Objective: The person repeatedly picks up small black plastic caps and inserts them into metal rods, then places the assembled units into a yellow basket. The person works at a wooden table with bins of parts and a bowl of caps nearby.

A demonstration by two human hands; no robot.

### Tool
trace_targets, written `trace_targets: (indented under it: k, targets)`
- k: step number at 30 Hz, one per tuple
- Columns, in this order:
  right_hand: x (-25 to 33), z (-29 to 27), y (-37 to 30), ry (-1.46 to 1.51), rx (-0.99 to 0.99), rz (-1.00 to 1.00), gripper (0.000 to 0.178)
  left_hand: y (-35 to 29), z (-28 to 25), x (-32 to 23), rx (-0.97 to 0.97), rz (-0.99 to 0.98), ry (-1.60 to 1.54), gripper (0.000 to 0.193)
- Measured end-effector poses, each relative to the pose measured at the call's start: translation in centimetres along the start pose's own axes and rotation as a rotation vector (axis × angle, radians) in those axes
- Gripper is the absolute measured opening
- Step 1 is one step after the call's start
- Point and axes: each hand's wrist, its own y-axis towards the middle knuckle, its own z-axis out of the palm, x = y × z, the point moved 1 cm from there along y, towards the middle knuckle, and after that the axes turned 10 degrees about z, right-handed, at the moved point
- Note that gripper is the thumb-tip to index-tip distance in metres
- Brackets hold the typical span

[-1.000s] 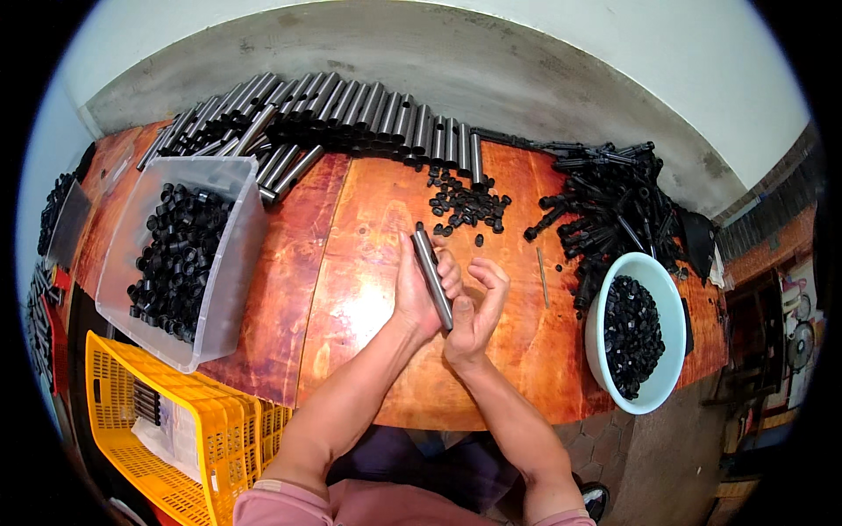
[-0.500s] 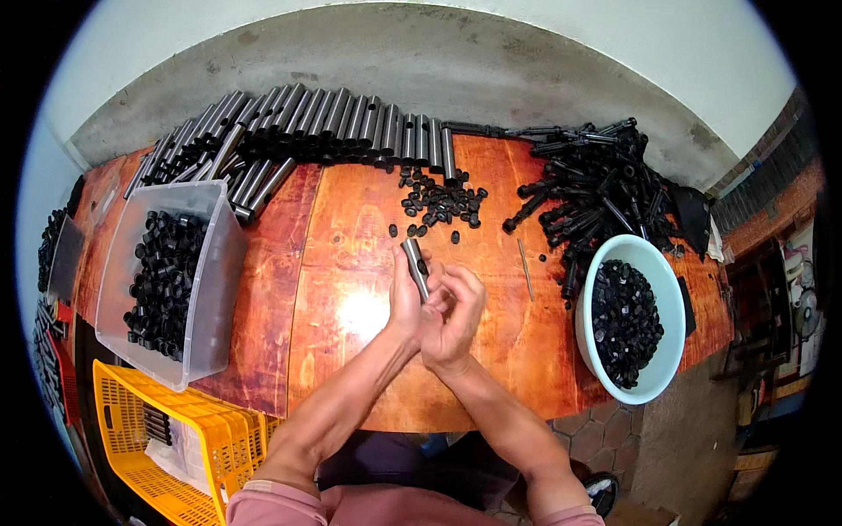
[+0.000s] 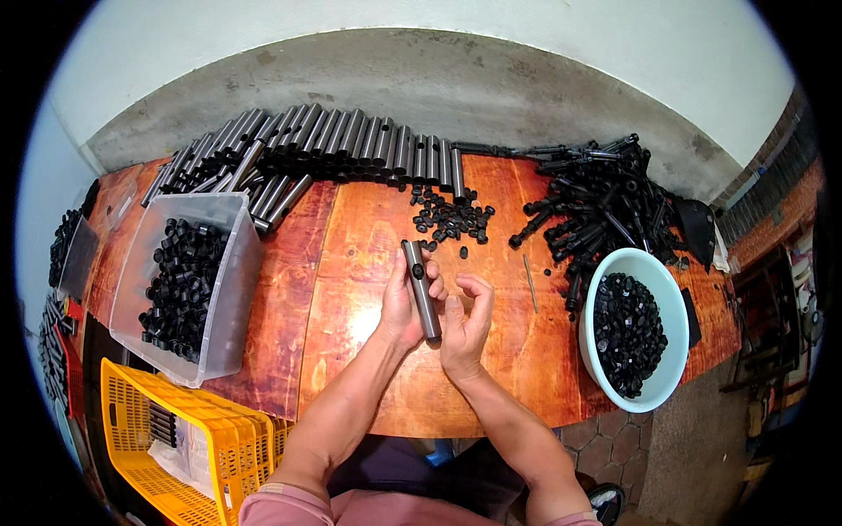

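Observation:
A grey metal tube (image 3: pixel 424 302) with a dark round hole near its upper end lies across my left hand (image 3: pixel 397 311), whose fingers wrap round it. Its lower end shows a black tip. Just right of the tube, my right hand (image 3: pixel 463 340) is apart from it, with fingers loosely curved and nothing seen in them. Beyond the hands, small black ring-like pieces (image 3: pixel 452 219) lie scattered on the wooden table (image 3: pixel 351 254). Similar grey tubes (image 3: pixel 351 136) are stacked in a long row against the wall.
On the left stands a translucent plastic bin (image 3: pixel 230 307) of black caps, above a yellow crate (image 3: pixel 250 447). A pale blue basin (image 3: pixel 675 351) of small black parts sits at right. Behind it black rod-like parts (image 3: pixel 605 202) are heaped. A thin metal rod (image 3: pixel 530 282) lies nearby.
My right hand has come away from the tube and moved slightly right, its fingers opening. The tube now shows along its length in my left hand. The whole view has shifted a little.

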Motion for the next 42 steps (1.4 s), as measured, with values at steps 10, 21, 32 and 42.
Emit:
trace_targets:
  k: [10,21,32,42]
  targets:
    - [-0.7,0.6,-0.1,0.025,0.081,0.043,0.027,-0.2,0.4,-0.2,-0.044,0.022,0.054,0.042]
    - [-0.9,0.8,-0.5,-0.141,0.123,-0.014,0.039,0.0,0.5,-0.4,-0.113,0.006,0.117,0.042]
    - [-1.9,1.1,-0.1,-0.106,0.255,0.163,0.040,-0.1,0.4,-0.5,-0.072,-0.064,0.123,0.045]
    - [-2.9,1.0,1.1,0.142,0.192,0.234,0.029,0.9,-1.6,-3.2,-0.071,0.295,0.513,0.031]
